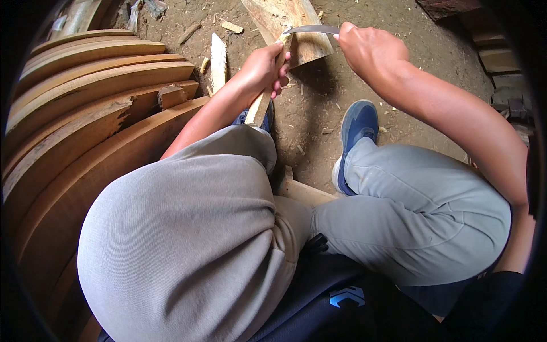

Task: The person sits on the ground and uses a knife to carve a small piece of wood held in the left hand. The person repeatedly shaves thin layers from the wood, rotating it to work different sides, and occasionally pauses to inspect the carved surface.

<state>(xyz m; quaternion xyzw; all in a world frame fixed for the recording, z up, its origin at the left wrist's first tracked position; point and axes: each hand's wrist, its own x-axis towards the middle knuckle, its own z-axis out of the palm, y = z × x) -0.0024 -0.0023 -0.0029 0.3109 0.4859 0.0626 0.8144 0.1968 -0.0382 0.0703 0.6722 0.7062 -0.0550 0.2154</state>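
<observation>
1. Planks, stacked in a row along the left side.
2. Small wooden block, set among the planks near their right ends.
3. Earthen floor, brown, scattered with pale shavings.
4. Splintered strip of pale wood, lying right of the planks.
5. Wood chip, flat, beyond the strip.
6. Timber pieces, piled at the right edge.

Wd stick, blade @ tip

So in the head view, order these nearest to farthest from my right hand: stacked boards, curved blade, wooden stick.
1. Curved blade: held in your right hand.
2. Wooden stick: in your left hand.
3. Stacked boards: far left.
</observation>
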